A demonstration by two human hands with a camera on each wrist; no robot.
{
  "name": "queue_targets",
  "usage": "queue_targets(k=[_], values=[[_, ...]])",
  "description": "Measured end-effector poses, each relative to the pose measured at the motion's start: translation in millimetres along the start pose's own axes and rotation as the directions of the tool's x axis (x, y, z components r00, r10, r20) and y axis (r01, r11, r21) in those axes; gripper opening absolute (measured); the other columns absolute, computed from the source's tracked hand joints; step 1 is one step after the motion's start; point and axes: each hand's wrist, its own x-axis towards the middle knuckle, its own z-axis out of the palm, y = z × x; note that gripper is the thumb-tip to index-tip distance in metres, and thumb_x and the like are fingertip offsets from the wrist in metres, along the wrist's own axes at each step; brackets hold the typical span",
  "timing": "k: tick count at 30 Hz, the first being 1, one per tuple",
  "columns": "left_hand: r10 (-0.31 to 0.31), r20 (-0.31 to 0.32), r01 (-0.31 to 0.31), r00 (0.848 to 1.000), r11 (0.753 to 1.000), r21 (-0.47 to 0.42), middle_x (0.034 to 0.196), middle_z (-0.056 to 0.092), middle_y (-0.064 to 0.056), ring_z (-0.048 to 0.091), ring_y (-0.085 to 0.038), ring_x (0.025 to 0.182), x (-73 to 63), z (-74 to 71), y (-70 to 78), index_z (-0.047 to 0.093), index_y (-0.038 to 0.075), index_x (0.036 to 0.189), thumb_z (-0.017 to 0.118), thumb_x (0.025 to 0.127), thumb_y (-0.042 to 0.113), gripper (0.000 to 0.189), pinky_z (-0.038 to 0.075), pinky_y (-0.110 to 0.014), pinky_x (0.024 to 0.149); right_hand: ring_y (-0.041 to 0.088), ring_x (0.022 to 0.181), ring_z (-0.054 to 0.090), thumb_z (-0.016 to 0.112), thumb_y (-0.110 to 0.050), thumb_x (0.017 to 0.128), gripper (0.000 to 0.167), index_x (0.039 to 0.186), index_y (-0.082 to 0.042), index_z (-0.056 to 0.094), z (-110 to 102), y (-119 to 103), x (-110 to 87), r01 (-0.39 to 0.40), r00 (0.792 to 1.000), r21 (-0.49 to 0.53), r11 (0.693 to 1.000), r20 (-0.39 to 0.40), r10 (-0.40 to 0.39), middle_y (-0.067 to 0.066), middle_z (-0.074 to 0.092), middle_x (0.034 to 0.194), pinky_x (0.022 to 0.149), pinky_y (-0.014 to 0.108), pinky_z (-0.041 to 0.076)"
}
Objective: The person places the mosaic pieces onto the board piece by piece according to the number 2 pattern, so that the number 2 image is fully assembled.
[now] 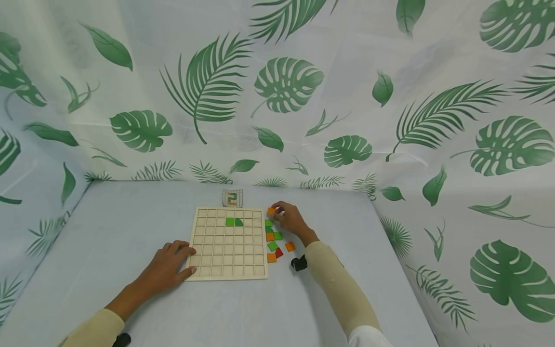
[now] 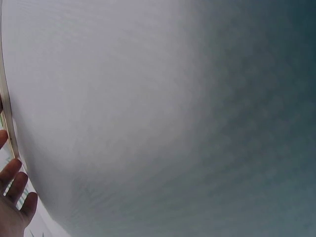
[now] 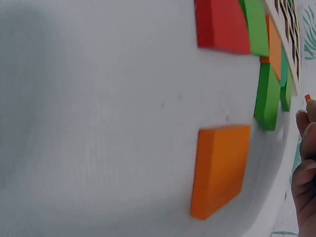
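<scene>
Here, orange tile [image 1: 271, 211] between the right fingers [image 1: 281, 204].

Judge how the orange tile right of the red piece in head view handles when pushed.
The orange tile likely slides rather than rolls: it lies flat, with straight edges. Its thick sides suggest it's stiff. Probably light, being small beside the board.

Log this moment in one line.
left grip: touches board; right grip: pinches orange tile; on board: two green tiles; loose tiles: right of board

left hand [image 2: 12, 212]: cropped, wrist view | tile [image 1: 270, 211] at right hand [image 1: 292, 220]: partly hidden | card [image 1: 226, 198] beyond hands: details too small
</scene>
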Motion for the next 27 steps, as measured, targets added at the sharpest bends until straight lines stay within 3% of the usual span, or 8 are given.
queue_targets(k=[8, 19, 27], values=[[0.002, 0.004, -0.002, 1.000, 1.000, -0.017, 0.132, 0.056, -0.015, 0.054, -0.036, 0.116, -0.6, -2.3, 0.5, 0.064, 0.014, 0.125, 0.075, 0.090, 0.037, 0.044, 0.046, -0.057, 0.090, 0.018, 0.075, 0.063, 0.067, -0.013, 0.097, 0.028, 0.125, -0.010, 0.064, 4, -12, -1.0, 0.048, 0.998, 0.167, 0.985, 0.023, -0.052, 0.012, 0.067, 0.108, 0.063, 0.029, 0.055], [-0.003, 0.007, 0.003, 1.000, 1.000, -0.017, 0.132, 0.055, -0.015, 0.054, -0.036, 0.117, -0.5, -1.0, -0.1, 0.064, 0.015, 0.125, 0.075, 0.090, 0.037, 0.043, 0.046, -0.057, 0.090, 0.019, 0.079, 0.066, 0.071, -0.017, 0.094, 0.031, 0.124, -0.012, 0.065, 14, -36, -0.6, 0.052, 0.994, 0.212, 0.976, 0.080, -0.070, 0.011, 0.067, 0.108, 0.066, 0.029, 0.057], [-0.001, 0.000, 0.001, 1.000, 1.000, -0.022, 0.131, 0.056, -0.014, 0.054, -0.035, 0.116, -0.2, -1.6, 0.6, 0.064, 0.014, 0.125, 0.074, 0.090, 0.038, 0.044, 0.046, -0.056, 0.090, 0.020, 0.069, 0.065, 0.068, -0.013, 0.096, 0.031, 0.126, -0.009, 0.064, 21, -53, -0.8, 0.110, 0.979, 0.281, 0.953, 0.136, -0.153, 0.013, 0.066, 0.107, 0.062, 0.032, 0.056]])
